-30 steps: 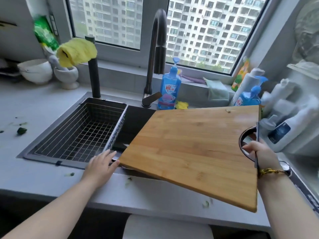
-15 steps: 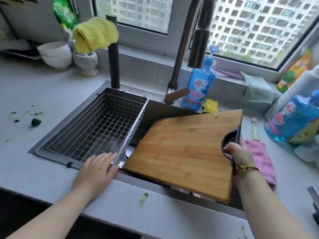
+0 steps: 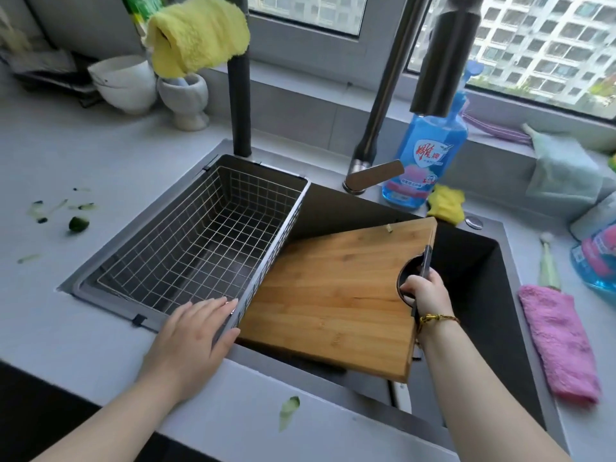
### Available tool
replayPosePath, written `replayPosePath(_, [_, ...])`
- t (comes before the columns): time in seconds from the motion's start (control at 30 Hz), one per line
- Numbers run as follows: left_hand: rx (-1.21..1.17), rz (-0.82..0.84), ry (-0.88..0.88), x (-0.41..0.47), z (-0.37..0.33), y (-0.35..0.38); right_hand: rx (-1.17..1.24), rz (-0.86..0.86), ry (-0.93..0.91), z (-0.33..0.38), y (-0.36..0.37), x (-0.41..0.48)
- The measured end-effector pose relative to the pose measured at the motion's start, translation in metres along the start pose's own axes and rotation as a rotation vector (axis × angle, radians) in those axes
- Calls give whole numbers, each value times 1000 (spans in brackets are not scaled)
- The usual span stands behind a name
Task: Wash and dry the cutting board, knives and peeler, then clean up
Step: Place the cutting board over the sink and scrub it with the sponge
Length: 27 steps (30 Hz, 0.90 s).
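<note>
Wire basket (image 3: 200,241) fills sink's (image 3: 480,261) left; right basin open beside cutting board (image 3: 336,295)

smooth wooden cutting board (image 3: 336,291), metal wire basket (image 3: 200,241)

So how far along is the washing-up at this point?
Barely begun. Done: nothing looks washed; the cutting board looks dry and no water runs from the faucet. In hand: the right hand grips the board by its hole, tilted over the sink, while the left hand rests on the wire basket. Left: washing, drying, and wiping the green scraps off the counter.
</note>
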<state>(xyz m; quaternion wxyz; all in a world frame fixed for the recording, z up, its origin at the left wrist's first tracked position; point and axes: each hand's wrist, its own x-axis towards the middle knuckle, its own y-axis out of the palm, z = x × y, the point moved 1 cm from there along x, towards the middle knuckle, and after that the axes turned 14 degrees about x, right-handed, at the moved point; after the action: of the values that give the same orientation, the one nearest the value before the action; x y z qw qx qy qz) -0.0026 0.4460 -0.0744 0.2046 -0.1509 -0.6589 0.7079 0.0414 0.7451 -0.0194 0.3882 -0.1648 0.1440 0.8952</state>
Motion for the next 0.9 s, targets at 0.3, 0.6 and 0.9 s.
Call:
replayPosePath(0.3, [28, -64, 3, 1, 2, 1, 30, 57, 40, -6, 20, 16])
replayPosePath(0.6, [47, -38, -9, 2, 3, 0, 36, 82, 90, -18, 29, 28])
replayPosePath(0.9, [47, -36, -3, 1, 3, 3, -130, 58, 132, -27, 10, 38])
